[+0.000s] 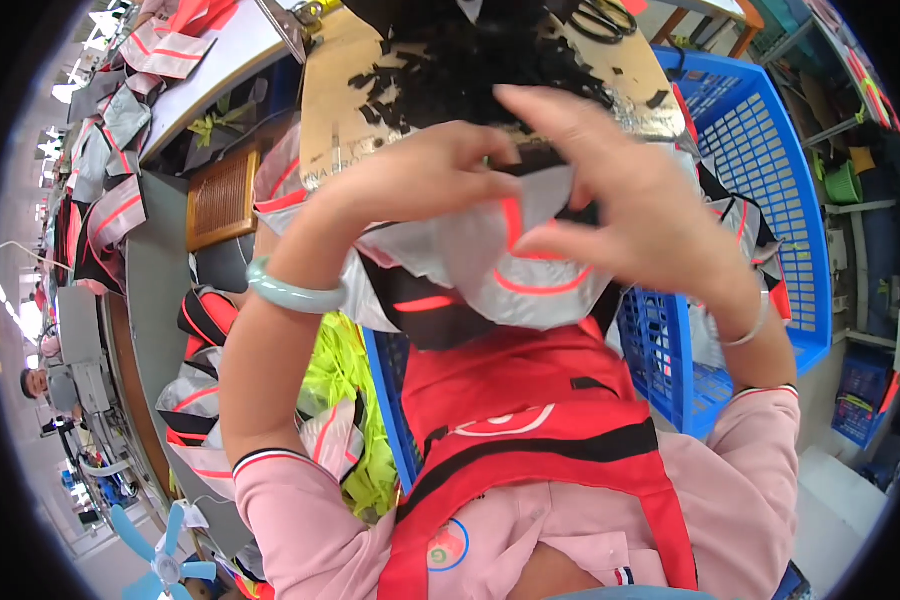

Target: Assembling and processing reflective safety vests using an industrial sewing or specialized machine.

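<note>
A sewn fabric piece in silver-grey and black with bright red-orange trim (545, 285) lies across my lap, against the near edge of a wooden board. My left hand (420, 175), a pale green bangle on its wrist, is closed at the piece's upper edge, pinching the grey cloth; its fingertips are partly hidden. Just right of it, my right hand (635, 205) is blurred by motion. Its thumb and fingers stand apart over the same piece. Beyond both hands, a heap of small black scraps (480, 75) covers much of the wooden board (335, 110).
Black-handled scissors (602, 20) lie at the board's far right. A blue plastic basket (770, 130) stands to the right, with similar pieces by it. On the left are more trimmed pieces (195, 400), yellow-green material (345, 370) and a wooden stool (222, 200).
</note>
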### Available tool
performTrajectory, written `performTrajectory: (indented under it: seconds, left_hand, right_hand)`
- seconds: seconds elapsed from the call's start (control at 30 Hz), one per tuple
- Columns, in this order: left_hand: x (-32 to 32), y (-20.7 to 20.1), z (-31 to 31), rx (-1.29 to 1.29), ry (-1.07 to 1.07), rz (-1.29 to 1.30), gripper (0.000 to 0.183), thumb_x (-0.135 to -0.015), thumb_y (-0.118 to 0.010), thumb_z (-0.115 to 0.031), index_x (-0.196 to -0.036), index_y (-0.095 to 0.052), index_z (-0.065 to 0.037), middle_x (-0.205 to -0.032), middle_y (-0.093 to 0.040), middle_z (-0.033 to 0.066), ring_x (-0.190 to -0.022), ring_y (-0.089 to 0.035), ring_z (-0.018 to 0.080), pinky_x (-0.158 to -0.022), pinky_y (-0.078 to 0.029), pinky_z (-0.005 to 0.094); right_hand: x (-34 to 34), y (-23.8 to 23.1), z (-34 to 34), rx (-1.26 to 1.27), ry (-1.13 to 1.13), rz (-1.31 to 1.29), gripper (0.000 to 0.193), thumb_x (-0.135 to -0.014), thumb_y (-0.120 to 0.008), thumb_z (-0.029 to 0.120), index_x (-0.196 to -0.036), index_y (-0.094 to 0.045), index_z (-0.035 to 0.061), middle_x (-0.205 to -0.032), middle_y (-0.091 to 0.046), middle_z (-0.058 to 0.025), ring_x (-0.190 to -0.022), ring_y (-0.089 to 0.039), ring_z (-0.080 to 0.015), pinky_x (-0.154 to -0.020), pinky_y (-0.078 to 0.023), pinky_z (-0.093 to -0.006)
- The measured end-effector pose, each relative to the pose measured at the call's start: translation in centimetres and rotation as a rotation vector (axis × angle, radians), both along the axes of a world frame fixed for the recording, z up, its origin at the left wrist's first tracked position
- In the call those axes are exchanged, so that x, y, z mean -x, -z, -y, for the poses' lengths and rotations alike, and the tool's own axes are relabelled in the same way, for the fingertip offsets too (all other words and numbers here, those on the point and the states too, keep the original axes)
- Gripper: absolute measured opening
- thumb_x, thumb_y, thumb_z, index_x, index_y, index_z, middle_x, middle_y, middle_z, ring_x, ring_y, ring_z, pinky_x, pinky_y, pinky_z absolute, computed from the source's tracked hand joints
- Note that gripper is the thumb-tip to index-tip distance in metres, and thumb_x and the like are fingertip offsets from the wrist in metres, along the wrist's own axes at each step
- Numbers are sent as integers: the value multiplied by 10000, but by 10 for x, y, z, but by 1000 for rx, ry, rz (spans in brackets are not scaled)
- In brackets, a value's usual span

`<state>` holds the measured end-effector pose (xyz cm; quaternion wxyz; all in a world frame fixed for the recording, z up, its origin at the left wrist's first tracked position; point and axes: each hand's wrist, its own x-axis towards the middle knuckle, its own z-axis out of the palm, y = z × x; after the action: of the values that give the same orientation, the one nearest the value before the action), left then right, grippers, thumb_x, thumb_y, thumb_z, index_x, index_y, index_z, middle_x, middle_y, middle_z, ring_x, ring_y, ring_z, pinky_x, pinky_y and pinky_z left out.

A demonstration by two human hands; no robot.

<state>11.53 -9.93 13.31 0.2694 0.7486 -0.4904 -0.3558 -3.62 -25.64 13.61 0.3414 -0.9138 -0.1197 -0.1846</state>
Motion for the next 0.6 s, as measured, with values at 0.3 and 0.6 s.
performTrajectory:
  seconds: [0.3, 0.6]
  left_hand:
    - [32, 68, -46, 380, -255, 43, 308, -839, -647, -160, -1093, -619, 12, -1097, -649, 125, -1076, -595, 191, -963, -430, 301]
    - [57, 38, -42, 519, -463, 248, 296, -769, -613, -39, -1060, -662, -30, -921, -680, 142, -768, -666, 244, -686, -513, 307]
  right_hand:
    - [8, 64, -17, 182, 234, -121, 173, -742, -725, 188, -827, -656, 54, -776, -603, -99, -661, -637, -281, -577, -498, -366]
    - [10, 13, 13, 98, 175, -124, 243, -725, -715, 262, -828, -628, 59, -753, -593, -98, -674, -609, -299, -580, -479, -386]
